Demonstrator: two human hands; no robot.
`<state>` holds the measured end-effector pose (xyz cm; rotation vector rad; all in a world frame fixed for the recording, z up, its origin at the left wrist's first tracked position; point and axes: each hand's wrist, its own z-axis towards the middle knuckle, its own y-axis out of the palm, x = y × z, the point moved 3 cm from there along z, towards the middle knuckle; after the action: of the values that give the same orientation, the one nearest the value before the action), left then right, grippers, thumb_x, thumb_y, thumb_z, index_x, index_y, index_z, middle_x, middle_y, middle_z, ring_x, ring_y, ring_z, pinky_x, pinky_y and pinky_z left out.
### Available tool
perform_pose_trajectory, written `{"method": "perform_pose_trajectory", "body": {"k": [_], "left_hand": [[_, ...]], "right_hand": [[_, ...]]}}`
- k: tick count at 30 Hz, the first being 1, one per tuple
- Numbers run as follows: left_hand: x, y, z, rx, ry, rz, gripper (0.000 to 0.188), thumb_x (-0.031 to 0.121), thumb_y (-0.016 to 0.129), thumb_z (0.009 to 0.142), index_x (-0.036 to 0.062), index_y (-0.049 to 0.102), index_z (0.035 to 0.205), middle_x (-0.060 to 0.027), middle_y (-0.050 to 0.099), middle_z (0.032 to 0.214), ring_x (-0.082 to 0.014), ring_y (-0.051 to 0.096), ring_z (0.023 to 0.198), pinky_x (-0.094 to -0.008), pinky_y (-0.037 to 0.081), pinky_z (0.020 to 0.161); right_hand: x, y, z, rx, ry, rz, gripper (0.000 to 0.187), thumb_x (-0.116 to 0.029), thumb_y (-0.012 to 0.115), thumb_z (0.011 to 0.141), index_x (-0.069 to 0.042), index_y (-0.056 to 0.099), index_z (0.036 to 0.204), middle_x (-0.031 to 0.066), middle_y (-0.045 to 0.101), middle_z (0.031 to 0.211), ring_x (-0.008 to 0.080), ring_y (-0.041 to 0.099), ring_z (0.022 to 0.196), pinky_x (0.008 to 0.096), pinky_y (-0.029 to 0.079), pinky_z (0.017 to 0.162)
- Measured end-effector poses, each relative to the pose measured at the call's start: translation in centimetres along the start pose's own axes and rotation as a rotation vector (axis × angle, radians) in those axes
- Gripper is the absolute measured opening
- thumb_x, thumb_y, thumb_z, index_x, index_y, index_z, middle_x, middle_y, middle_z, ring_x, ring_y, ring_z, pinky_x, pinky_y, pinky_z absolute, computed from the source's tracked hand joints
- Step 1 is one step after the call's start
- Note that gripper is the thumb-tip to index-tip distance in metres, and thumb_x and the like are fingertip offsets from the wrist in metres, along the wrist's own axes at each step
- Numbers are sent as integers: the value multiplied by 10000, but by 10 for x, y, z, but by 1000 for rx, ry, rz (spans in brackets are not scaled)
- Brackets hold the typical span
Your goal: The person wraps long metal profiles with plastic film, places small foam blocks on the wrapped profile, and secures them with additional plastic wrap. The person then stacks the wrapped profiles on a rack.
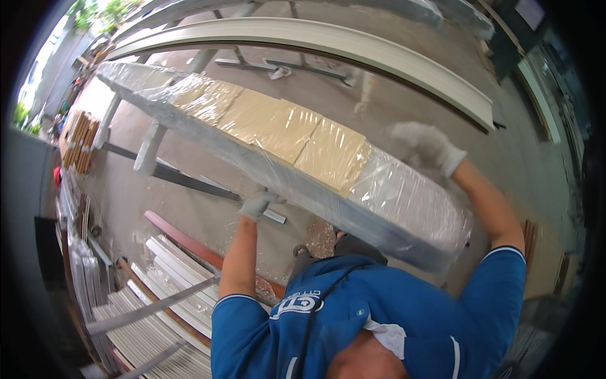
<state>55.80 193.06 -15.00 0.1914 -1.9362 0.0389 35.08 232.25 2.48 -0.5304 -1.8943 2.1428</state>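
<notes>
A long bundle (409, 201) wrapped in clear stretch film runs slantwise across the middle, its near end at the right. Tan cardboard pieces (274, 126) lie along its top beneath the shiny film. My left hand (257, 203), in a pale work glove, is at the bundle's near lower edge with its fingers curled against it; the fingertips are partly hidden. On the far side, my right hand (426, 148), gloved too, is raised close to the bundle's right part. Motion smears its fingers, so I cannot make out whether they hold anything.
Beyond the bundle a long cream profile (303, 36) rests on a rack. A padded rack arm (149, 148) stands at the left. Stacked white profiles (151, 316) and a reddish strip (189, 243) lie at lower left. Brown lengths (79, 142) are piled farther off.
</notes>
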Motion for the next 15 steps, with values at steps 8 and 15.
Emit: {"method": "perform_pose_trajectory", "body": {"k": [8, 15], "left_hand": [[-8, -51, -33, -301, 83, -259, 730, 131, 968, 609, -4, 659, 1257, -73, 744, 1141, -177, 686, 1083, -343, 533, 964], [-23, -68, -2, -494, 58, -349, 685, 206, 966, 677, 13, 669, 1264, -48, 738, 1169, -179, 657, 1153, -343, 467, 1058]], "right_hand": [[-211, -68, -61, 9, -18, 472, 605, -118, 810, 740, -90, 626, 1316, 135, 667, 1263, 303, 646, 1186, 417, 576, 930], [-272, 57, -42, 414, 0, -450, 358, -210, 577, 920, -205, 675, 1264, -11, 636, 1303, 151, 549, 1158, 316, 463, 978]]}}
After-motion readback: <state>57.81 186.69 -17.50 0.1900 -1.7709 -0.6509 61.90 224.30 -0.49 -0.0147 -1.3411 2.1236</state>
